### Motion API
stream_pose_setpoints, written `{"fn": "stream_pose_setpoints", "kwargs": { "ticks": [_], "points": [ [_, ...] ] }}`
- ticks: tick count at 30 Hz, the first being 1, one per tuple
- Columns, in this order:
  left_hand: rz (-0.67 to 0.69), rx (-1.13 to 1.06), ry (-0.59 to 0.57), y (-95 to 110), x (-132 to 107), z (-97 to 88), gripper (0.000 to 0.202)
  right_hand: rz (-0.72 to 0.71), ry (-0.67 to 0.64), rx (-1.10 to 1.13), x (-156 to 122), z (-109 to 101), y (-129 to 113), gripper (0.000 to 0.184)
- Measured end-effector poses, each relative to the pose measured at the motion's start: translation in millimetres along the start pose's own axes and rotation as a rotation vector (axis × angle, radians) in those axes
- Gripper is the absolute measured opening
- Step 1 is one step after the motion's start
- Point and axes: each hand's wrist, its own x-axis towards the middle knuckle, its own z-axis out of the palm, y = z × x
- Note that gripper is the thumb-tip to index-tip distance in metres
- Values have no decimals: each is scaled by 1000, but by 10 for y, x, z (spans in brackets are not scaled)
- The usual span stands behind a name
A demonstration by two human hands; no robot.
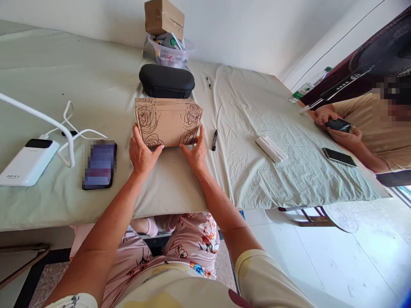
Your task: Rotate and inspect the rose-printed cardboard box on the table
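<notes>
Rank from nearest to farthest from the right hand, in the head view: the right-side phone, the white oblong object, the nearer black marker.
1. Nearer black marker: just right of the right hand.
2. White oblong object: farther right.
3. Right-side phone: farthest right of the three.

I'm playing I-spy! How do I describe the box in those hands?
On the green tablecloth, find the black case. Just nearer, between left hand and right hand, is the cardboard box; unlike the farther box, it shows black swirls.
</notes>
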Motion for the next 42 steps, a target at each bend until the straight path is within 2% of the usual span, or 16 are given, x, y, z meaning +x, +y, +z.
{"fn": "stream_pose_setpoints", "kwargs": {
  "ticks": [4, 14, 23, 31, 36, 42],
  "points": [
    [-18, 55, 30, 50, -10, -27, 129, 72, 22, -63, -23, -28, -131, 115],
    [-51, 122, 66, 140, -44, -32, 146, 90, -12, -112, -61, -55, -257, 109],
    [-69, 159, 60, 241, -84, -51, 146, 45, 23, -95, -94, -55, -322, 109],
    [-104, 183, 27, 297, -102, -40, 144, 47, 8, -192, -94, -51, -344, 107],
    [-105, 145, 33, 222, -49, -39, 143, 14, 23, -138, -69, -67, -277, 101],
    [-26, 28, 70, 27, 44, -55, 135, -79, 54, -7, -19, -105, -202, 89]
  ]
}}
